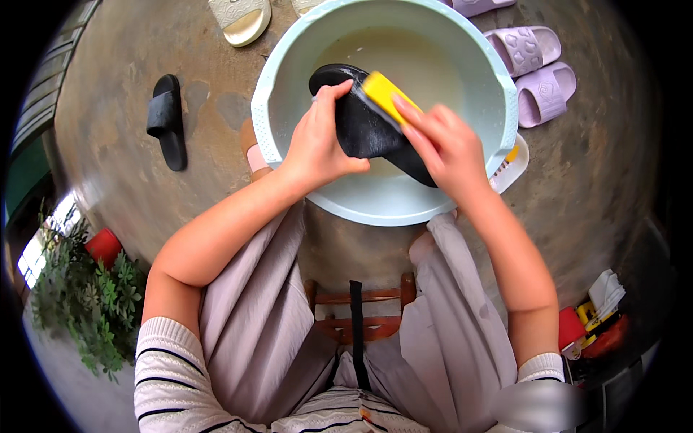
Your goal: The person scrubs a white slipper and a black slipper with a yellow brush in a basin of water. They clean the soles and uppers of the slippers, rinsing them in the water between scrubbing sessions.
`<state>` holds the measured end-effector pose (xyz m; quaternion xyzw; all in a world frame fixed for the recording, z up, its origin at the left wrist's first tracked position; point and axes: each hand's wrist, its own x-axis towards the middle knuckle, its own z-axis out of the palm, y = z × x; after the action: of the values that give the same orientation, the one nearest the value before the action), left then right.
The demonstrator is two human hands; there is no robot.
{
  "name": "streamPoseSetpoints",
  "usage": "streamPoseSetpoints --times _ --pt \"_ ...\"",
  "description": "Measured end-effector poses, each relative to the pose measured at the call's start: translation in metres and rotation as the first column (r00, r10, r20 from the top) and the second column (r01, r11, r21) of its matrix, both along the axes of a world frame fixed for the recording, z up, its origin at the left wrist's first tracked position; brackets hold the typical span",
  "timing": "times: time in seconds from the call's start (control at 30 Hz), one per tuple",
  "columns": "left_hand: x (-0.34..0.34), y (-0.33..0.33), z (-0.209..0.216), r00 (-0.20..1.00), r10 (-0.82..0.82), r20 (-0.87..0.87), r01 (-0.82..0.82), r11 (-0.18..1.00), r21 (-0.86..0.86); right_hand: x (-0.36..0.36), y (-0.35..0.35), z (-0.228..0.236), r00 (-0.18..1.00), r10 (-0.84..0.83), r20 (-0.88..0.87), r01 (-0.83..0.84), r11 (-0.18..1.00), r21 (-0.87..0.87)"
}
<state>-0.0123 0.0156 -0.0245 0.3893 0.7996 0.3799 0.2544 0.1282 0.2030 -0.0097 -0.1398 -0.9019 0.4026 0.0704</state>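
Observation:
My left hand (323,137) grips a black slide slipper (368,128) by its strap side, thumb and fingers around it. The slipper is tilted over a pale blue basin (264,115) of cloudy water. In my right hand (449,148) is a yellow scrub brush (388,96), pressed against the slipper's wide strap. Whitish suds streak the strap along the brush. The brush's underside is hidden. A matching black slipper (167,123) lies on the floor to the left.
Purple slippers (543,94) lie right of the basin, a cream slipper (244,18) beyond it at the left. A white object with orange on it (511,169) touches the basin's right side. Below me is a wooden stool (357,328). Potted plants (94,296) stand at left.

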Motion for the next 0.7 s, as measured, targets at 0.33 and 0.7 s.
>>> streamPoseSetpoints --times 0.33,0.7 --pt "-0.005 0.002 0.003 0.998 -0.048 0.043 0.047 0.998 0.035 -0.026 -0.004 0.015 0.995 -0.031 -0.099 0.023 0.996 -0.086" --pt "-0.009 0.007 0.017 0.987 -0.135 -0.093 0.152 0.966 0.209 -0.048 0.000 0.019 0.975 -0.145 -0.167 0.102 0.964 -0.245"
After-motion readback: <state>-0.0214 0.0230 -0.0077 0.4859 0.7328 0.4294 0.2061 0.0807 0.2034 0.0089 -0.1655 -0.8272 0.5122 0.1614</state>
